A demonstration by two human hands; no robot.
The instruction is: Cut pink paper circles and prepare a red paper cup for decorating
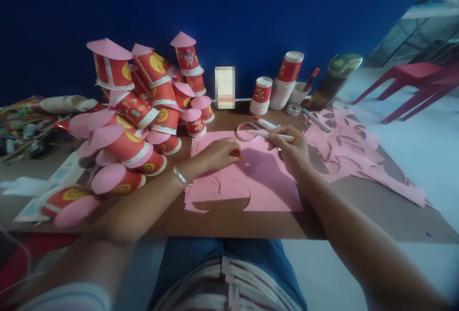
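My right hand [292, 150] grips a white marker pen [263, 134] with an orange end, its slim tip pointing left over a pale ring [238, 131]. My left hand [222, 154], fingers pinched, holds a small orange piece that looks like the pen's cap [235, 153]. Beneath both hands lies a stack of pink paper sheets [276, 191] with a curved cut-out near its front edge. Another white marker [267, 124] rests behind the ring. Under my right hand a dark curved piece [280, 154] shows in part; its kind is unclear.
Red paper cups with pink cone tops [131, 146] are heaped at the left. Stacked cups [261, 94], a tape roll [293, 108] and a bottle [333, 79] stand behind. Pink paper scraps [344, 146] cover the right side. A pink stool [412, 76] stands beyond.
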